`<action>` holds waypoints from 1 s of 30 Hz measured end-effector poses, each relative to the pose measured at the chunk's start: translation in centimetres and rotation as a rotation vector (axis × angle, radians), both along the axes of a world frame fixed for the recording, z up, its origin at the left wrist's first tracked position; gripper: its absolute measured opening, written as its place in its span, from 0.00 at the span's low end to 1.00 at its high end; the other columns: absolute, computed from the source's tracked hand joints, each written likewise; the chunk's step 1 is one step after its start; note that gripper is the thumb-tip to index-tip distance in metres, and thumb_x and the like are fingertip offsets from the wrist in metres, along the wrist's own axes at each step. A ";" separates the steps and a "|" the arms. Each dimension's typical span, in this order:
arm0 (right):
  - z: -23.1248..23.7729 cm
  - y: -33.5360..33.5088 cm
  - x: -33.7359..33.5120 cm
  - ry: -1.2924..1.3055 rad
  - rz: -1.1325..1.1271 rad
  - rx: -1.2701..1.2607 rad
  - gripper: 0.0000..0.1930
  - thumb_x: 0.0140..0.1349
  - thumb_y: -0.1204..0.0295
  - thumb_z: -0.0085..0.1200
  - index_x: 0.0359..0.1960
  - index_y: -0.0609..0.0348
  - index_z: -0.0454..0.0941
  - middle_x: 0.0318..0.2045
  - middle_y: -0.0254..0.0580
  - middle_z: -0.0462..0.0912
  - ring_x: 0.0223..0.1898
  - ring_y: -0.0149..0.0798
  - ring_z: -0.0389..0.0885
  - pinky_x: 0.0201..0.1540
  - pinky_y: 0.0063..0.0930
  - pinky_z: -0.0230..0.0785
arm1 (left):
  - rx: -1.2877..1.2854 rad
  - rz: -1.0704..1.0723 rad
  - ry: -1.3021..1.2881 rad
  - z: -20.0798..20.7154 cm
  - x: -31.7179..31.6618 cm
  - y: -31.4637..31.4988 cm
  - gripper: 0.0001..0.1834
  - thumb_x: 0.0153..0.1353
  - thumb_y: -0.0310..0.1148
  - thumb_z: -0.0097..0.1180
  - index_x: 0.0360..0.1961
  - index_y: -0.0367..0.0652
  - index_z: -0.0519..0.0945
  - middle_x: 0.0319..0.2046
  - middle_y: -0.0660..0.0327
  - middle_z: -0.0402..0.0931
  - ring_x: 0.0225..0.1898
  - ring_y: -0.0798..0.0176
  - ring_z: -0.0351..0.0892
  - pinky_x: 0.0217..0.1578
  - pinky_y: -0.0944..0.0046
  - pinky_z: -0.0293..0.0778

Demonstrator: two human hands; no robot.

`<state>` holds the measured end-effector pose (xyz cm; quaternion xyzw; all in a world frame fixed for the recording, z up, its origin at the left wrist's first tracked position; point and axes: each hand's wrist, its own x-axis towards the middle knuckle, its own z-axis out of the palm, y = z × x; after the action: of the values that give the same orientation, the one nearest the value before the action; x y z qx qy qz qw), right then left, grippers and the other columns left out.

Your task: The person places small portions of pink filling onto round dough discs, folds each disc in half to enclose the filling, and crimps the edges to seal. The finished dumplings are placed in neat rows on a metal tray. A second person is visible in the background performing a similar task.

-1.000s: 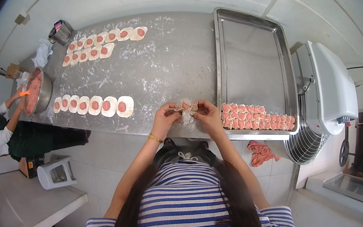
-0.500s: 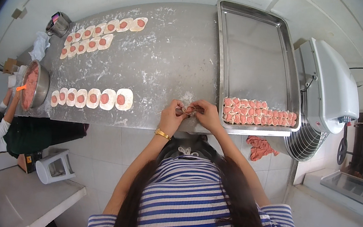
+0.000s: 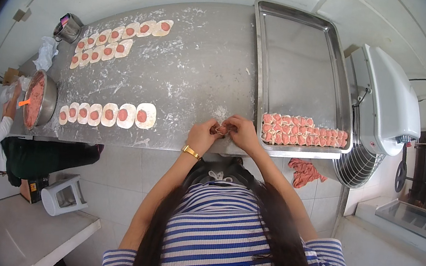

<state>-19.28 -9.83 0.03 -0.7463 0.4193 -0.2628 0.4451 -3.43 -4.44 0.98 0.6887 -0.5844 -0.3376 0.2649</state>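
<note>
Main change: the dumpling (image 3: pixel 221 130). A second ago its wrapper flaps were spread out; now it's bunched up between the fingertips, mostly hidden, so folding looks further along. Can't tell if the seam is sealed.

Left hand (image 3: pixel 202 137) and right hand (image 3: pixel 242 135) both pinched nearly closed, fingertips almost meeting, each gripping one side of the dumpling. It sits over the near edge of the bench (image 3: pixel 193 81), just left of the steel tray (image 3: pixel 299 63).

Finished pieces (image 3: pixel 303 132) in the tray's near end: no visible change, so this one isn't added yet. Near row of topped wrappers (image 3: pixel 109 114) also unchanged, well left of the person's hands.

Elsewhere, the co-worker's hand (image 3: pixel 10 106) has shifted to just behind the bowl of pink filling (image 3: pixel 50 102); no apparent effect on the folding.
</note>
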 end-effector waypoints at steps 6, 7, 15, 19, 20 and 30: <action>0.8 0.3 -0.1 0.029 -0.015 -0.183 0.14 0.42 0.85 0.53 0.33 0.61 0.80 0.31 0.47 0.79 0.32 0.50 0.80 0.35 0.35 0.72 | -0.026 -0.049 0.035 0.1 0.8 0.1 0.11 0.47 0.30 0.65 0.31 0.40 0.78 0.26 0.56 0.80 0.29 0.60 0.82 0.31 0.64 0.75; 1.2 0.4 -0.1 0.080 -0.020 -0.249 0.14 0.42 0.84 0.54 0.33 0.61 0.80 0.30 0.47 0.79 0.32 0.50 0.79 0.35 0.36 0.72 | -0.067 -0.041 0.100 -0.7 1.3 0.3 0.11 0.47 0.30 0.65 0.31 0.40 0.78 0.25 0.56 0.80 0.29 0.61 0.81 0.31 0.65 0.75; 0.9 0.7 0.0 0.048 0.039 0.001 0.14 0.45 0.81 0.55 0.37 0.61 0.79 0.34 0.48 0.77 0.39 0.52 0.77 0.40 0.38 0.69 | 0.024 -0.052 0.065 0.3 0.3 -0.2 0.11 0.45 0.25 0.64 0.32 0.39 0.79 0.25 0.55 0.80 0.27 0.59 0.81 0.31 0.64 0.75; 1.3 1.0 -0.1 0.105 -0.043 -0.217 0.11 0.45 0.81 0.55 0.34 0.60 0.79 0.31 0.47 0.78 0.35 0.52 0.78 0.37 0.39 0.70 | -0.001 -0.039 0.106 0.0 0.7 0.2 0.11 0.46 0.28 0.65 0.31 0.39 0.78 0.24 0.54 0.79 0.27 0.57 0.81 0.30 0.63 0.75; 1.2 1.1 -0.1 0.113 -0.038 -0.182 0.12 0.45 0.81 0.55 0.34 0.61 0.79 0.31 0.48 0.78 0.36 0.52 0.77 0.37 0.39 0.70 | -0.024 -0.023 0.141 -0.4 0.8 0.3 0.11 0.46 0.29 0.65 0.30 0.39 0.77 0.24 0.54 0.79 0.27 0.57 0.81 0.30 0.63 0.74; 1.3 0.9 0.0 0.080 0.009 -0.181 0.14 0.44 0.82 0.54 0.35 0.60 0.78 0.33 0.47 0.77 0.36 0.53 0.77 0.38 0.41 0.70 | -0.010 -0.019 -0.040 0.2 0.0 -0.2 0.13 0.46 0.31 0.67 0.31 0.39 0.77 0.24 0.55 0.79 0.26 0.60 0.81 0.31 0.63 0.75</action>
<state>-19.32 -8.89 1.36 -0.7952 0.4079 -0.2676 0.3600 -3.39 -4.63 1.21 0.6884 -0.5978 -0.3232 0.2534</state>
